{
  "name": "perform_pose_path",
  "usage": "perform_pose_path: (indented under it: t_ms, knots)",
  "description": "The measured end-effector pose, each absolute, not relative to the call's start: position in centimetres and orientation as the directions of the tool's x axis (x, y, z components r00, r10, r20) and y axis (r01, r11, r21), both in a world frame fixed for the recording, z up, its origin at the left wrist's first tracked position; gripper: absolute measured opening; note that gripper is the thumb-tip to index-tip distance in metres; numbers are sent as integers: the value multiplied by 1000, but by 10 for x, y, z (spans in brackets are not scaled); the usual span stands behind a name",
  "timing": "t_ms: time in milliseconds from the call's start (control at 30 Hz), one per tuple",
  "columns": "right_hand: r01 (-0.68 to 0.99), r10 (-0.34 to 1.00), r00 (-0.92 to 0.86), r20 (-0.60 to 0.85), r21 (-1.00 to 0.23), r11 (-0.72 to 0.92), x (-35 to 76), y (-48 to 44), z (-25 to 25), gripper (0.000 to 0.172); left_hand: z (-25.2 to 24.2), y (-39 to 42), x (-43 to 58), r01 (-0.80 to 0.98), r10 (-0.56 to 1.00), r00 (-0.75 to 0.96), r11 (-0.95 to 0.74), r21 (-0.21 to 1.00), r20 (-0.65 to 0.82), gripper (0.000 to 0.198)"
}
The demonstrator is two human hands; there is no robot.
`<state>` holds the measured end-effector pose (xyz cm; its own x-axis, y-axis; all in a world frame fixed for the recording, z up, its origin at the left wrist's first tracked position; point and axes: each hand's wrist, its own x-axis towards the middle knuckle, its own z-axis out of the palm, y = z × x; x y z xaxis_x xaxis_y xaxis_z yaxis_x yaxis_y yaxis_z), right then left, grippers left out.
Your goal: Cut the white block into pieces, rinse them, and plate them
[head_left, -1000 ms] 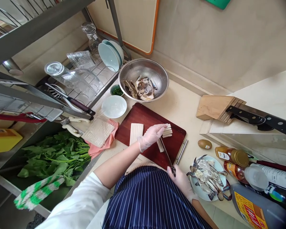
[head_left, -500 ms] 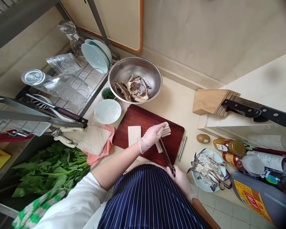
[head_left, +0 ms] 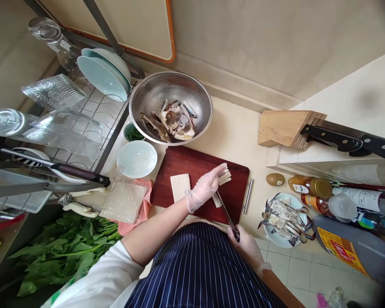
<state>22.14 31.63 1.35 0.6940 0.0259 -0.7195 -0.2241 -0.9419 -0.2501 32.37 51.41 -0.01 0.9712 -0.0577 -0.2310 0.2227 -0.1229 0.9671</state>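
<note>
My left hand (head_left: 206,188), in a clear glove, is closed over white strips that look like rice cakes (head_left: 225,176), with the index finger stretched past them. My right hand (head_left: 245,246), also gloved, grips the handle of a kitchen knife (head_left: 226,211). The blade slants up to the left hand, beside a narrow white strip (head_left: 217,199). A ridged white slab of joined strips (head_left: 180,186) lies left of my left hand. All of these rest on a dark red cutting board (head_left: 192,160). My fingers partly hide the strips and the blade tip.
Behind the board stands a metal colander (head_left: 202,96) with fish pieces. Left are a pale bowl (head_left: 137,159), a clear ridged tray (head_left: 124,202) and leafy greens (head_left: 60,248). Right are a plate of cut crab (head_left: 287,220), a kiwi (head_left: 275,179), a knife block (head_left: 284,128) and several bottles.
The camera view has shifted, and the dish rack sits further left in it. My left index finger is stretched out more. The knife stays beside the left hand.
</note>
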Motion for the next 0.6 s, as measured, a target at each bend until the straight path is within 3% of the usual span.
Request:
perform_pose_path:
  t_ms: [233,367,600]
  knots:
    - [-331,31,558,-829,-257,-908,230,328,28,36,-14,524,332,218,-104,971,28,975,-214,45]
    - [-291,21,563,-826,-222,-931,227,327,18,32,-25,523,333,155,-140,981,131,979,-136,41]
    - [-196,26,594,-804,-176,-965,220,326,-2,28,-26,522,327,62,-109,992,22,998,-60,36]
